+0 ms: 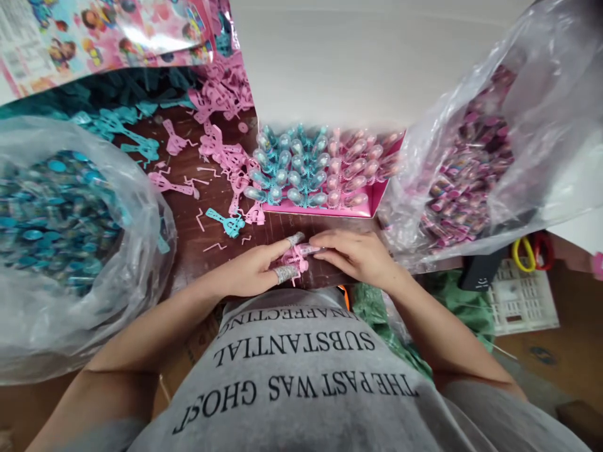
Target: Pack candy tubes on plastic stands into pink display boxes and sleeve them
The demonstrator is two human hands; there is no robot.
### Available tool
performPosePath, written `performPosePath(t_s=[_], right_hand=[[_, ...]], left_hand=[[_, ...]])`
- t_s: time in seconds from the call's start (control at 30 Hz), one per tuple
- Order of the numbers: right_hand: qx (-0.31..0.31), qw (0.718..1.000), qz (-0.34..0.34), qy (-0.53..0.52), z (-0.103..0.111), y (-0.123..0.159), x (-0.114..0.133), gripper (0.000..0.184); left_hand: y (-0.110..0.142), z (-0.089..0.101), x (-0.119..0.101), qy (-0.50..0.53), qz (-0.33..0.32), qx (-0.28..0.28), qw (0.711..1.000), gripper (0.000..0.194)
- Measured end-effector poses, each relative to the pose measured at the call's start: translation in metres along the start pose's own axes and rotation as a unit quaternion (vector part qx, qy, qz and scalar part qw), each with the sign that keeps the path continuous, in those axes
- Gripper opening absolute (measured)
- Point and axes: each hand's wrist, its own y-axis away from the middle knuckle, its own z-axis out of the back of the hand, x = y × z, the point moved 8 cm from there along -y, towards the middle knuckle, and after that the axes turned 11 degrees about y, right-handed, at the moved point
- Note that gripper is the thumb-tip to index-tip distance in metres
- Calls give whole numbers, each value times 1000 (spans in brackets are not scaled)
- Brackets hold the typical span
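My left hand, with grey tape round its thumb and a finger, pinches a pink plastic piece at the table's near edge. From the right, the thumb and fingers of my right hand close on a small clear-and-pink tube, whose end meets the pink piece. Just beyond my hands, an open display box holds rows of blue and pink tubes standing with rounded clear tops. A loose blue plastic piece lies to the left, near several pink scraps.
On the left stands a clear bag of blue-capped tubes; on the right, another bag of pink tubes. Pink plastic pieces and blue ones pile up behind. Yellow-handled scissors lie at right, beside a black object.
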Motion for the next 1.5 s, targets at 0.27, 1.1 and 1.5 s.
performPosePath(t_s=[0.27,1.1,1.5], right_hand=[[-3,999,49,-21,6,11,-3,25],[-67,921,-364,125,73,86,-75,54],[-116,861,-395,298,112,131,-113,29]], left_hand=[[-16,-15,11,143,110,24,983,25],[-26,-10,-8,-313,-133,-55,939,25],[-27,-3,29,29,-5,-121,992,28]])
